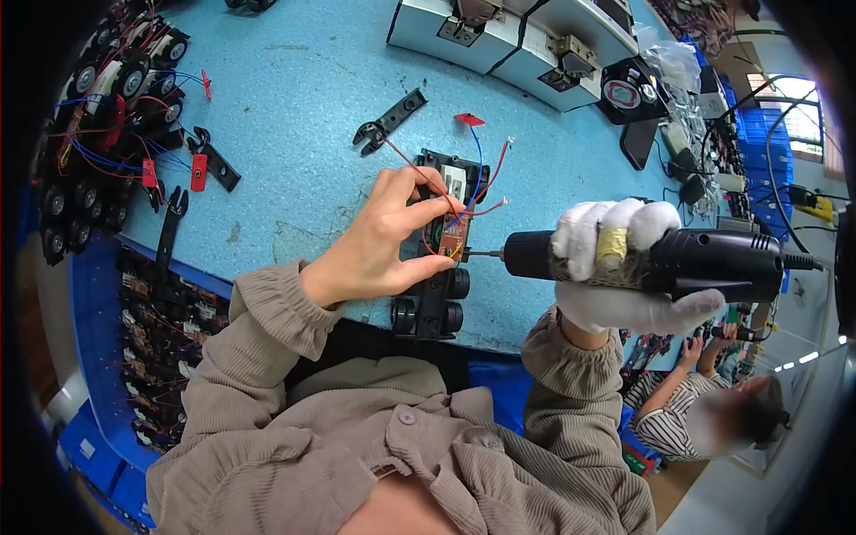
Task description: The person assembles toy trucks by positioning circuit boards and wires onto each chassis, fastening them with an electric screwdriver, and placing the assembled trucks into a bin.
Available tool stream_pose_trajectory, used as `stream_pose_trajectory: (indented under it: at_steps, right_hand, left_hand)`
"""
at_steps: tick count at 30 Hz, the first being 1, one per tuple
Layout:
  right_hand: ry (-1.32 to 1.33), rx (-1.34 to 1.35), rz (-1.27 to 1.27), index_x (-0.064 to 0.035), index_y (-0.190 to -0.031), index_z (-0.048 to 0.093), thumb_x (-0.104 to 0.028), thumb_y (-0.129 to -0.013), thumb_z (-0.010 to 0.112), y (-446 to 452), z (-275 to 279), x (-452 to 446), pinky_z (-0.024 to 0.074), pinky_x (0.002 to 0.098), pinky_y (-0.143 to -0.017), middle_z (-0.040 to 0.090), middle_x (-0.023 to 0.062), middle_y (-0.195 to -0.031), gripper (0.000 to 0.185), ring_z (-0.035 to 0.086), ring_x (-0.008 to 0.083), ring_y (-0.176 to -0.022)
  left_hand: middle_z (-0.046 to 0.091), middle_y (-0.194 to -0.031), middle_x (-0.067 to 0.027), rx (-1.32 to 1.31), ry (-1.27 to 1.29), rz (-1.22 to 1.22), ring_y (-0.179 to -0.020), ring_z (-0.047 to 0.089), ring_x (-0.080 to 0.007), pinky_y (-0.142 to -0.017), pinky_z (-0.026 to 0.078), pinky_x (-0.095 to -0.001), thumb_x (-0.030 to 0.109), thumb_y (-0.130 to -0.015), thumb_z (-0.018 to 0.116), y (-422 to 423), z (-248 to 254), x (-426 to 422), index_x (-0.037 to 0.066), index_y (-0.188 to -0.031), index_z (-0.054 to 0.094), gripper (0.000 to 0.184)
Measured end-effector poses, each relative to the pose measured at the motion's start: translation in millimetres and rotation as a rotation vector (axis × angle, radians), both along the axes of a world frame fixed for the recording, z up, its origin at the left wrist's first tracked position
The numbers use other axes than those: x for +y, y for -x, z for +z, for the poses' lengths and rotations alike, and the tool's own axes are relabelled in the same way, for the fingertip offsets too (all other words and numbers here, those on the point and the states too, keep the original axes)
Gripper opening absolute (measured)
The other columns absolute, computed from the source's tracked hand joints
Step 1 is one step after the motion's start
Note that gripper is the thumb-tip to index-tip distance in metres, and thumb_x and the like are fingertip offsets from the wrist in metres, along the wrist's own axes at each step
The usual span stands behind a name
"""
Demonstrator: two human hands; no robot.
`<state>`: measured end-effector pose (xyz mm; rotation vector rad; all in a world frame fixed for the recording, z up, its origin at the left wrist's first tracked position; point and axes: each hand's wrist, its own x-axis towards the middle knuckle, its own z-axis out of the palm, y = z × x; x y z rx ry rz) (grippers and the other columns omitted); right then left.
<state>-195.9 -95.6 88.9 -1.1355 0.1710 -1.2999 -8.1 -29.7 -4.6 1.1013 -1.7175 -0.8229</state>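
My bare left hand (pixel 383 236) pinches a small brown circuit board (pixel 453 234) with red, blue and yellow wires, over a black toy chassis (pixel 432 303) with small wheels. In my right hand (pixel 620 259), which wears a white glove, is a black electric screwdriver (pixel 713 260) held level. Its bit points left, and the tip is beside the lower edge of the board; whether they touch is unclear. A black forked part (pixel 392 120) lies just beyond my left hand, with a red tab (pixel 469 119) on a blue wire to its right.
Wheeled chassis (pixel 134 80) are piled at the left of the blue table (pixel 294 116). A blue crate (pixel 98 392) of boards sits below them. Metal cases (pixel 499 45), a fan (pixel 629 92) and a phone (pixel 637 144) stand or lie at the back right. A person in stripes (pixel 682 415) works at the right.
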Motion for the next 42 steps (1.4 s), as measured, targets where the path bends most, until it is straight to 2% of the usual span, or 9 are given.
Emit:
stream_pose_trajectory:
  at_steps: [13,19,23,26,31,34,35,40,42]
  right_hand:
    - [0.026,0.192,-0.176,-0.0040,-0.076,0.046,-0.075,-0.068,0.050,-30,5,15,0.0430,0.0328,-0.039,0.047,0.0056,-0.055,0.072,0.048,0.0179,-0.038]
    - [-0.053,0.255,0.133,0.0007,-0.080,0.053,-0.035,-0.054,0.084,-21,11,20,0.0470,0.0393,-0.061,0.058,0.0145,-0.074,0.054,0.058,0.0286,-0.068]
    - [0.002,0.215,0.157,0.0000,-0.082,0.054,-0.028,-0.057,0.084,-20,7,24,0.0475,0.0378,-0.062,0.058,0.0162,-0.077,0.048,0.058,0.0284,-0.069]
    - [0.207,0.380,-0.112,-0.0018,-0.085,0.044,-0.072,-0.066,0.059,-22,-3,39,0.0441,0.0345,-0.046,0.049,0.0078,-0.060,0.074,0.050,0.0223,-0.046]
    - [0.349,0.228,-0.243,-0.0026,-0.081,0.041,-0.072,-0.069,0.055,-33,1,45,0.0446,0.0329,-0.044,0.046,0.0060,-0.058,0.072,0.049,0.0204,-0.044]
    - [0.185,0.184,-0.377,-0.0050,-0.078,0.038,-0.074,-0.078,0.037,-34,32,34,0.0416,0.0311,-0.037,0.045,0.0054,-0.058,0.069,0.044,0.0169,-0.037]
    - [0.049,0.145,-0.300,-0.0016,-0.083,0.041,-0.071,-0.075,0.048,-20,36,28,0.0464,0.0346,-0.043,0.048,0.0077,-0.058,0.070,0.052,0.0215,-0.043]
    - [-0.305,0.165,-0.295,-0.0065,-0.080,0.043,-0.064,-0.085,0.036,10,30,1,0.0380,0.0317,-0.035,0.044,0.0051,-0.052,0.058,0.044,0.0194,-0.034]
    - [-0.469,0.170,-0.353,-0.0096,-0.074,0.044,-0.063,-0.086,0.036,17,24,-4,0.0290,0.0284,-0.032,0.036,0.0007,-0.046,0.055,0.035,0.0150,-0.030]
  left_hand:
    - [0.047,-0.111,-0.0112,0.006,-0.021,0.013,-0.101,0.042,-0.0267,-0.087,0.038,-0.0363,0.012,-0.061,0.077,-3,0,1,0.002,-0.107,0.058,0.051]
    - [0.048,-0.110,-0.0104,0.046,-0.040,0.046,-0.101,0.042,-0.0266,-0.088,0.038,-0.0363,0.013,-0.061,0.077,0,1,3,0.002,-0.106,0.059,0.050]
    - [0.044,-0.114,-0.0131,0.011,-0.017,0.062,-0.104,0.040,-0.0287,-0.089,0.038,-0.0369,0.014,-0.059,0.078,3,-1,6,0.002,-0.112,0.055,0.059]
    - [0.028,-0.123,-0.0214,-0.043,-0.021,0.253,-0.109,0.033,-0.0382,-0.094,0.033,-0.0424,0.019,-0.052,0.081,27,9,20,0.004,-0.132,0.031,0.095]
    - [0.033,-0.119,-0.0251,-0.013,-0.050,0.370,-0.109,0.038,-0.0433,-0.092,0.037,-0.0417,0.010,-0.063,0.070,38,8,26,0.000,-0.130,0.028,0.080]
    - [0.045,-0.109,-0.0240,-0.065,-0.020,0.413,-0.102,0.048,-0.0378,-0.087,0.041,-0.0388,0.012,-0.065,0.069,-10,38,17,-0.002,-0.126,0.033,0.072]
    - [0.048,-0.105,-0.0231,-0.068,-0.033,0.419,-0.100,0.050,-0.0363,-0.085,0.042,-0.0385,0.013,-0.065,0.069,-32,56,10,-0.002,-0.124,0.035,0.070]
    - [0.059,-0.088,-0.0141,-0.250,-0.126,0.507,-0.075,0.060,-0.0198,-0.068,0.047,-0.0300,0.015,-0.062,0.070,-130,128,-76,-0.003,-0.121,0.039,0.069]
    - [0.061,-0.095,-0.0212,-0.341,0.024,0.626,-0.084,0.062,-0.0289,-0.076,0.048,-0.0336,0.021,-0.060,0.070,-162,148,-130,-0.005,-0.116,0.044,0.067]
